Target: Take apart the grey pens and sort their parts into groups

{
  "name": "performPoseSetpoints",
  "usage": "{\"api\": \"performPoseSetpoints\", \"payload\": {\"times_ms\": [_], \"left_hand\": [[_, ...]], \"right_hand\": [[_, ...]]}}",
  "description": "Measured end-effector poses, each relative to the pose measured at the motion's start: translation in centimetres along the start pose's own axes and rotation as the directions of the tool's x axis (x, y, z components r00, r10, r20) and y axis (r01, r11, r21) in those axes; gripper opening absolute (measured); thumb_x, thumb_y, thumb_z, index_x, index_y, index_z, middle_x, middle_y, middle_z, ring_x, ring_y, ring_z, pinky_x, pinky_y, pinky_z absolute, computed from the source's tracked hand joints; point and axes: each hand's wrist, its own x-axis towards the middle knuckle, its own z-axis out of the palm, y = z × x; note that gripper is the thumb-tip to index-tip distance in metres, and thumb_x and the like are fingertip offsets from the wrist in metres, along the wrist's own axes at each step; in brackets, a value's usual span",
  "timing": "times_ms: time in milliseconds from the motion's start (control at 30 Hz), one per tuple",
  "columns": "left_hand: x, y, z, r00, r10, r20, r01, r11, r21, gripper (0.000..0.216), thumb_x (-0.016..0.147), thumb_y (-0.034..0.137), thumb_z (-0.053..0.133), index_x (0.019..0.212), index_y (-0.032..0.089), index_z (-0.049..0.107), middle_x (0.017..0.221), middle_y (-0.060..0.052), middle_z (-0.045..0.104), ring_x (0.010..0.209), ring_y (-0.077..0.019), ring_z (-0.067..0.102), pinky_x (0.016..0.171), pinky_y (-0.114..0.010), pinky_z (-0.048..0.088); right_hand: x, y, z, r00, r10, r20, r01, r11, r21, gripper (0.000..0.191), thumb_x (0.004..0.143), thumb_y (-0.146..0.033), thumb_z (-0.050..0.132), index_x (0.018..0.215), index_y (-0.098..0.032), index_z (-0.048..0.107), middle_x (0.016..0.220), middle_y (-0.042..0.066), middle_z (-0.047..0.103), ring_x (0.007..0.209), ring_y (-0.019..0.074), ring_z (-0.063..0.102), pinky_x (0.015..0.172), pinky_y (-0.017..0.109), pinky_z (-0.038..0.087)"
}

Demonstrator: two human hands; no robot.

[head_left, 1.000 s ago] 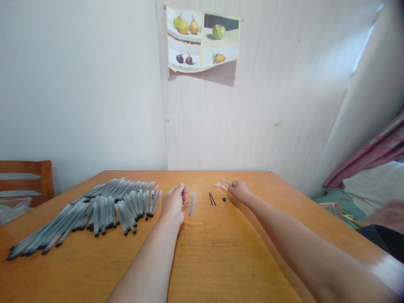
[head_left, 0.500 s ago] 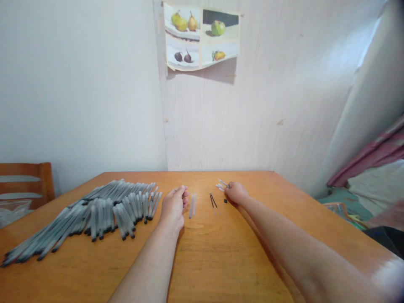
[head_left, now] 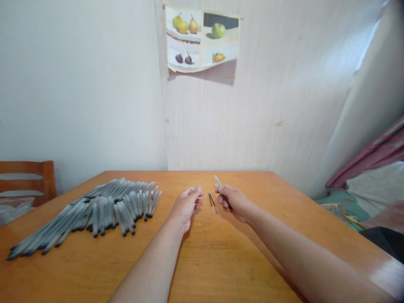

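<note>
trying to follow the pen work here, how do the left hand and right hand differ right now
The right hand grips a pale thin pen part that sticks up past its fingers; the left hand is curled with fingertips pinched, and whether it holds anything cannot be told. The left hand lies nearer the pile of grey pens; the right hand lies on the far side of the two thin dark refills. Both hover low over the wooden table, either side of the refills.

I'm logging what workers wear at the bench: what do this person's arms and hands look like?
Both forearms are bare, with no sleeves in view. The left hand and right hand show no gloves, and no rings, watch or wristbands can be made out.
</note>
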Motion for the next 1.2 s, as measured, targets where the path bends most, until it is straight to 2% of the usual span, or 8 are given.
{"api": "performPoseSetpoints", "payload": {"times_ms": [100,200,367,533,667,867,1067,1200], "left_hand": [[-0.9,-0.3,0.9,0.974,-0.039,0.224,0.039,0.999,0.005,0.033,0.076,0.046,0.073,0.090,0.017,0.070,0.090,-0.007,0.069,0.074,-0.0124,0.061,0.063,-0.022,0.042],[-1.5,-0.7,1.5,0.923,-0.058,0.380,0.070,0.997,-0.018,0.034,0.080,0.047,0.069,0.093,0.016,0.070,0.076,-0.005,0.067,0.065,-0.0119,0.059,0.064,-0.024,0.043],[-0.7,-1.2,1.1,0.967,-0.091,0.240,0.135,0.975,-0.176,0.028,0.078,0.038,0.073,0.094,0.015,0.068,0.074,-0.004,0.066,0.060,-0.0112,0.060,0.060,-0.023,0.045],[0.4,-0.9,0.2,0.994,-0.096,0.045,0.105,0.953,-0.285,0.017,0.084,0.029,0.067,0.094,0.015,0.066,0.085,-0.007,0.070,0.066,-0.0105,0.063,0.057,-0.020,0.048],[0.3,-0.3,0.3,0.997,-0.073,-0.024,0.063,0.953,-0.297,0.013,0.088,0.025,0.063,0.095,0.014,0.066,0.084,-0.007,0.070,0.064,-0.0090,0.062,0.057,-0.019,0.049],[-0.5,0.1,0.8,1.000,-0.019,-0.014,0.015,0.966,-0.258,0.016,0.087,0.026,0.065,0.098,0.014,0.065,0.088,-0.008,0.070,0.065,-0.0094,0.062,0.060,-0.020,0.050],[-1.2,-0.2,1.5,0.980,-0.047,0.191,0.082,0.980,-0.180,0.026,0.081,0.028,0.072,0.102,0.016,0.064,0.095,-0.010,0.072,0.076,-0.0145,0.066,0.070,-0.026,0.051],[-1.4,-0.4,1.6,0.980,-0.025,0.197,0.054,0.988,-0.146,0.025,0.080,0.031,0.073,0.096,0.015,0.064,0.095,-0.011,0.072,0.080,-0.0158,0.067,0.074,-0.027,0.051]], "right_hand": [[-2.0,-0.2,1.6,0.989,0.048,0.141,-0.076,0.977,0.199,0.024,0.085,-0.042,0.056,0.088,-0.018,0.057,0.057,-0.005,0.054,0.040,0.0056,0.032,0.039,0.019,0.020],[-3.2,-0.3,2.8,0.973,0.083,0.216,-0.143,0.950,0.276,0.024,0.086,-0.042,0.058,0.086,-0.018,0.056,0.058,-0.005,0.054,0.040,0.0046,0.032,0.039,0.018,0.018],[-3.4,0.0,3.1,0.956,0.160,0.246,-0.246,0.896,0.369,0.020,0.090,-0.037,0.054,0.090,-0.017,0.059,0.061,-0.003,0.057,0.041,0.0049,0.036,0.038,0.017,0.021],[-2.9,0.8,2.1,0.918,0.294,0.267,-0.386,0.819,0.424,0.029,0.097,-0.036,0.041,0.093,-0.013,0.059,0.062,0.003,0.063,0.038,0.0054,0.039,0.036,0.015,0.021],[-3.0,1.1,1.9,0.893,0.360,0.271,-0.444,0.801,0.400,0.033,0.098,-0.036,0.040,0.091,-0.010,0.059,0.060,0.006,0.064,0.036,0.0060,0.041,0.035,0.015,0.022],[-3.4,1.1,2.2,0.932,0.288,0.220,-0.355,0.847,0.395,0.023,0.095,-0.028,0.048,0.087,-0.011,0.061,0.056,0.002,0.062,0.036,0.0050,0.041,0.035,0.015,0.022],[-3.4,1.4,2.1,0.944,0.229,0.238,-0.314,0.846,0.431,0.029,0.094,-0.040,0.053,0.084,-0.014,0.061,0.055,0.000,0.061,0.035,0.0045,0.038,0.035,0.016,0.020],[-3.4,1.4,2.2,0.949,0.205,0.238,-0.296,0.835,0.463,0.029,0.093,-0.041,0.054,0.082,-0.015,0.058,0.053,-0.002,0.058,0.035,0.0046,0.037,0.036,0.017,0.021]]}}
